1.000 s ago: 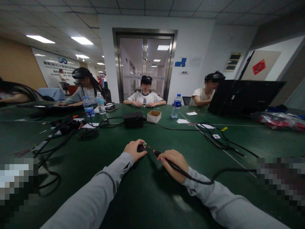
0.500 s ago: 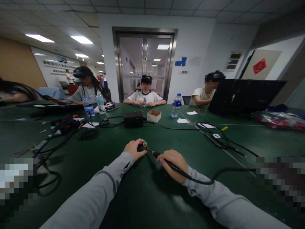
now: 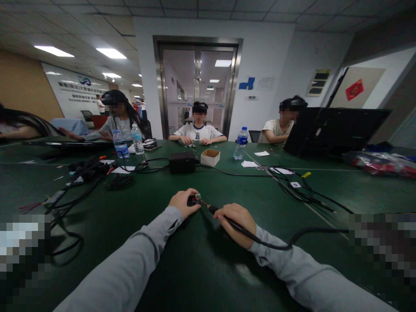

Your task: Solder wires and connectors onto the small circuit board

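Note:
My left hand rests on the green table with its fingers curled round a small dark part carrying a green terminal block. My right hand is closed in a pen grip on a black soldering iron. The iron's thin tip points left and touches the small part. Its black cord runs off to the right over my grey sleeve.
Behind my hands lie a black power box, a small cardboard box, water bottles and tangled black cables. An open laptop stands at the right. Three people sit at the far side of the table, one at the left.
Both my hands and the iron stay almost still. The person seated at the far left has shifted an arm, and someone in the background has walked to the right.

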`<state>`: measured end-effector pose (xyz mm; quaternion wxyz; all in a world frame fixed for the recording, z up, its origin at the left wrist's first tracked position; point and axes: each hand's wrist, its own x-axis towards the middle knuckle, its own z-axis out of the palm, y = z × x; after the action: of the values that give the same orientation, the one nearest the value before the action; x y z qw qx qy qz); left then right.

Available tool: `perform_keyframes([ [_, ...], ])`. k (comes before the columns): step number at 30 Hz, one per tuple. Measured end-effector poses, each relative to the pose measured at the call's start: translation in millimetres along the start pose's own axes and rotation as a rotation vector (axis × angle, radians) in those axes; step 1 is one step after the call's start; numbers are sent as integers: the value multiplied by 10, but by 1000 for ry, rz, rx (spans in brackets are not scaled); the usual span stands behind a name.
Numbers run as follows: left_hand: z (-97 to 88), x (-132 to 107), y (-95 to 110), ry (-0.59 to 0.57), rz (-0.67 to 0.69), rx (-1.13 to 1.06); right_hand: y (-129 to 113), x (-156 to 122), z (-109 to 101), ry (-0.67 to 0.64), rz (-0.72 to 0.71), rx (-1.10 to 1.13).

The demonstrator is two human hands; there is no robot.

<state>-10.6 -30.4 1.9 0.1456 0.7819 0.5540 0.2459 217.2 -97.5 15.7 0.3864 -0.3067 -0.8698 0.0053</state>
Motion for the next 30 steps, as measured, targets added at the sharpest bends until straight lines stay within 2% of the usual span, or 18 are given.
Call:
perform_keyframes([
  [8, -22, -3, 28, -16, -11, -4, 0, -13, -25, 39, 9, 13],
  [21, -27, -6, 41, -18, -14, -3, 16, -7, -6, 24, 0, 4],
  [26, -91, -20, 57, -79, -2, 51, -11, 1, -69, 85, 12, 4],
  [30, -155, -164, 52, -122, 8, 126, -23, 5, -95, 123, 43, -1],
])
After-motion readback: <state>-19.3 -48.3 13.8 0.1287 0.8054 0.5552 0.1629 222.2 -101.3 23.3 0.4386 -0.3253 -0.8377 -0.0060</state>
